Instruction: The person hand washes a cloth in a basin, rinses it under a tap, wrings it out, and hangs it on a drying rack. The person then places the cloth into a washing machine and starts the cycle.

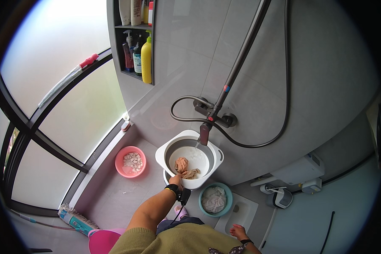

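Note:
Under the tap (204, 134) stands a white and grey wash basin (216, 170), and a thin stream of water runs into it. Two bunched cloths lie in it: a peach one (181, 164) and a brown one (190, 174). My left hand (176, 181) grips the basin's near rim beside them; its fingertips are partly hidden. Another white basin shows in part beneath. My right hand (238, 231) hangs at the lower right, holding nothing, its fingers loosely curled and apart. Between my right hand and the white basin, a teal basin (229, 197) holds white wet-looking cloth (214, 199).
A pink basin (117, 165) with pale pieces in it sits on the floor at the left. A flat mop (76, 220) and a magenta bucket (104, 243) are at the lower left. A squat toilet (243, 212) lies right of the teal basin. A shower hose (287, 79) hangs above.

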The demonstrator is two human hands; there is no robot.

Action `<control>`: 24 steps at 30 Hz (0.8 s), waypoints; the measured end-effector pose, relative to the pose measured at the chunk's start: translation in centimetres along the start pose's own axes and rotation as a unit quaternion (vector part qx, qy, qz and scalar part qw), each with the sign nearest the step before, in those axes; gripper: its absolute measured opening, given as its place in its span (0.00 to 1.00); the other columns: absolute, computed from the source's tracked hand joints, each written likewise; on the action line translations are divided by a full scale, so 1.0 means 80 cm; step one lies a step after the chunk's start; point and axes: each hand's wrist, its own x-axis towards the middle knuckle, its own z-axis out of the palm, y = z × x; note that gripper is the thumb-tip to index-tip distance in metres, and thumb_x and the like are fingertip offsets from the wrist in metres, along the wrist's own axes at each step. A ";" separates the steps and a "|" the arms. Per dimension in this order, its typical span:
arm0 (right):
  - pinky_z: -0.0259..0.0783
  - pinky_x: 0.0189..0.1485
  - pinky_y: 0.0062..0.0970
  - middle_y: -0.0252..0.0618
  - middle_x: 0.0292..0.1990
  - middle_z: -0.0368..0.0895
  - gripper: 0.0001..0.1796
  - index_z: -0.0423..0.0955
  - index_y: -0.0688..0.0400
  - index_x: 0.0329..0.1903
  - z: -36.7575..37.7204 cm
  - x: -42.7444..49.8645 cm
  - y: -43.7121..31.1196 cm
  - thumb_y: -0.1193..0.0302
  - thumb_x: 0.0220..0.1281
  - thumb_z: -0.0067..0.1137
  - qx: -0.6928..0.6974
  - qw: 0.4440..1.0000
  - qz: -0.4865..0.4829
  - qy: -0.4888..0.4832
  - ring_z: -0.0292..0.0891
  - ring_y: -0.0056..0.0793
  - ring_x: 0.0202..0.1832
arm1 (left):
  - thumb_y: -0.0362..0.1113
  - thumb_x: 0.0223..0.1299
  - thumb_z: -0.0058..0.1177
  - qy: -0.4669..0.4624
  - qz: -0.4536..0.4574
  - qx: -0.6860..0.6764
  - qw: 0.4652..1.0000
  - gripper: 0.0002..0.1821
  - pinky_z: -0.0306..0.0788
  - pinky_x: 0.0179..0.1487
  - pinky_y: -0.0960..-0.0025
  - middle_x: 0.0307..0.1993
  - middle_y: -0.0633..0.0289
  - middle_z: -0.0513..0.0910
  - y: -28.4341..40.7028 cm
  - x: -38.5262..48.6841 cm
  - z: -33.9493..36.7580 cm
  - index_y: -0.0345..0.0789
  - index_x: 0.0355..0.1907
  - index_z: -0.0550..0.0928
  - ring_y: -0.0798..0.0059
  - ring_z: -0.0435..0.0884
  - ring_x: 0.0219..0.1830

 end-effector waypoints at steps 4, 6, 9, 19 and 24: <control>0.75 0.29 0.27 0.42 0.33 0.79 0.19 0.63 0.56 0.58 -0.001 -0.001 0.001 0.70 0.65 0.46 0.004 1.000 -0.008 -0.014 0.79 0.30 0.29 | 0.33 0.46 0.52 -0.008 -0.004 -0.005 1.000 0.19 0.73 0.33 0.60 0.36 0.52 0.80 -0.006 0.012 0.000 0.28 0.42 0.75 0.60 0.81 0.34; 0.75 0.29 0.27 0.42 0.33 0.79 0.19 0.63 0.56 0.58 -0.002 -0.001 0.002 0.70 0.65 0.46 0.003 1.000 0.000 -0.003 0.79 0.29 0.29 | 0.34 0.46 0.52 -0.002 -0.011 -0.008 1.000 0.18 0.73 0.34 0.61 0.36 0.52 0.80 -0.009 0.017 0.000 0.28 0.42 0.75 0.60 0.81 0.34; 0.75 0.28 0.26 0.42 0.33 0.79 0.19 0.64 0.56 0.58 -0.004 0.000 0.004 0.70 0.64 0.47 0.011 1.000 0.002 -0.003 0.79 0.29 0.29 | 0.34 0.47 0.52 0.000 -0.003 0.023 1.000 0.18 0.73 0.34 0.62 0.36 0.52 0.80 -0.010 0.020 0.000 0.27 0.41 0.75 0.61 0.81 0.34; 0.75 0.28 0.26 0.42 0.32 0.79 0.19 0.64 0.57 0.58 -0.006 0.001 0.001 0.71 0.63 0.46 0.018 1.000 -0.005 -0.012 0.79 0.30 0.29 | 0.34 0.46 0.53 -0.007 0.021 0.023 0.999 0.15 0.73 0.33 0.62 0.34 0.54 0.79 -0.004 0.000 0.004 0.29 0.38 0.75 0.61 0.80 0.32; 0.75 0.28 0.27 0.42 0.32 0.78 0.19 0.63 0.57 0.58 -0.007 0.001 -0.001 0.71 0.64 0.45 0.012 1.000 0.005 -0.001 0.78 0.30 0.29 | 0.33 0.44 0.53 0.008 0.003 -0.036 0.999 0.16 0.72 0.31 0.62 0.32 0.53 0.77 -0.005 -0.003 0.007 0.29 0.38 0.74 0.61 0.79 0.30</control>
